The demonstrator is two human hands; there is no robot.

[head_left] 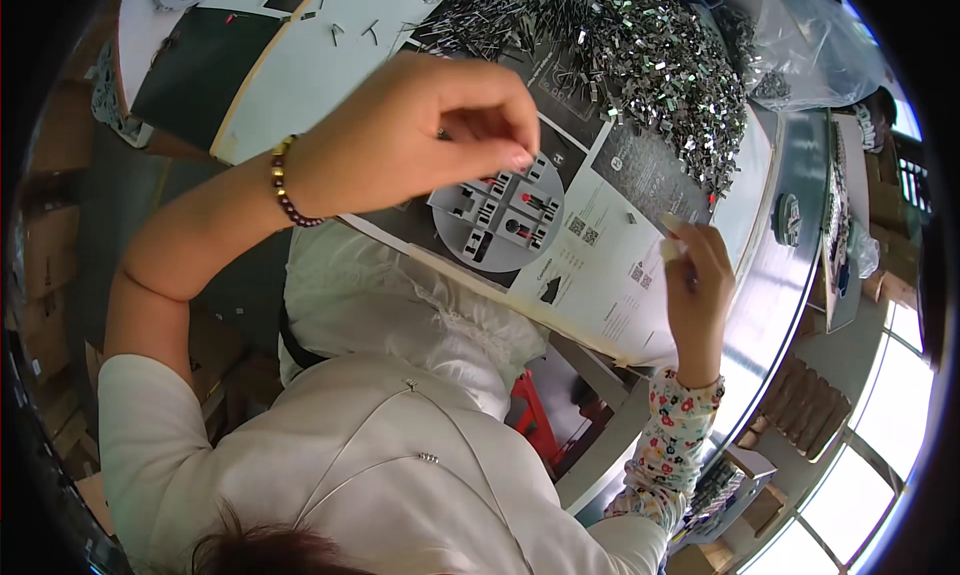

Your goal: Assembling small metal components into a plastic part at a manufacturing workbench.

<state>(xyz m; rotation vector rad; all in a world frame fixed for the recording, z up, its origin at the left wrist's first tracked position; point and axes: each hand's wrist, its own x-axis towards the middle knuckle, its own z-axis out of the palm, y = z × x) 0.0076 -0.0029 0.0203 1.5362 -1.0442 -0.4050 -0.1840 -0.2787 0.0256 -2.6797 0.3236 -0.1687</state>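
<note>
My left hand (430, 125), with a beaded bracelet at its wrist, reaches over a round grey fixture (470, 237). Its thumb and forefinger are pinched together above the fixture's upper edge; whatever they hold is too small to make out. Small black, white and red pieces (530, 203) sit in the fixture's slots. Right of the fixture, my right hand (700, 285) hovers above printed sheets (600, 265). Its fingers are bent, thumb and forefinger apart, with nothing visible between them. A small metal piece (631, 218) lies on the sheet left of that hand.
A large heap of small shiny metal pieces (670, 85) covers the table's far side, beside thin dark strips (480, 15). A clear plastic bag (815, 50) stands at the far right. A dark green mat (205, 75) lies at left. The table's front edge (480, 287) borders my lap.
</note>
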